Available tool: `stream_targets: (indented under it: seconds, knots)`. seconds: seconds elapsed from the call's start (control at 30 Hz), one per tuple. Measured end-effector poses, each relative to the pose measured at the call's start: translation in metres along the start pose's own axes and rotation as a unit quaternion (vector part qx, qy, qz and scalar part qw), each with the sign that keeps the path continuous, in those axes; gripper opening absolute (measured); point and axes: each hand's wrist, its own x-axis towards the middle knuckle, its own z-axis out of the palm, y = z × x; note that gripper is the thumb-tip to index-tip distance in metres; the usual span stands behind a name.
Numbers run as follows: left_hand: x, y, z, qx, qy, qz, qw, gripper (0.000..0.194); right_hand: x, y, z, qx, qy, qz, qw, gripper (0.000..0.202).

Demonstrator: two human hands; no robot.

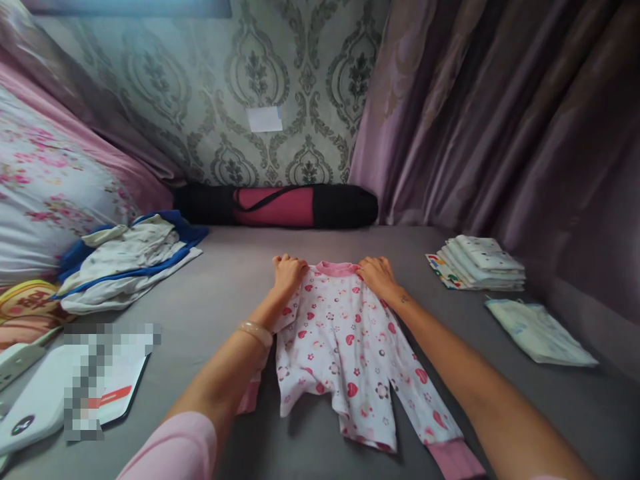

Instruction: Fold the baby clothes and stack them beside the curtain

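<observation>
I see the shirt [327, 327] spread on the grey sheet [235, 260], its length running from the collar [337, 269] toward me; my left hand [289, 271] and right hand [377, 275] each pinch one shoulder, flanking the neckline.

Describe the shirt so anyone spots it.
On the grey sheet, nearer than the long bag, lies a shirt, its shoulders held by the left hand and right hand. Unlike the folded stack and crumpled pile, it's spread out, with red hearts and a pink collar.

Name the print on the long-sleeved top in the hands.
Top: pinkish-red hearts and small flowers on white; shows best in the head view.
</observation>
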Motion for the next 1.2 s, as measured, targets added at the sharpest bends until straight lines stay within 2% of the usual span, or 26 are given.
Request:
stream_targets:
  seconds: [0.33, 0.7, 1.1, 1.2]
  knots:
    - [0.021, -0.012, 0.025, 0.015, 0.003, -0.002, 1.000, 0.033, 0.032, 0.005, 0.022, 0.003, -0.013, -0.010, 1.000, 0.028]
    - [0.048, -0.033, 0.037, 0.012, 0.013, 0.007, 1.000, 0.030, 0.064, 0.005, 0.025, 0.000, -0.030, -0.038, 0.999, 0.028]
    - [0.068, -0.038, 0.049, 0.024, -0.016, -0.003, 1.000, 0.032, 0.083, 0.012, 0.040, 0.019, -0.038, -0.020, 0.999, 0.030]
    - [0.069, -0.035, 0.049, -0.001, -0.047, -0.026, 0.999, 0.030, 0.084, 0.009, 0.040, 0.048, -0.035, 0.009, 0.998, 0.029]
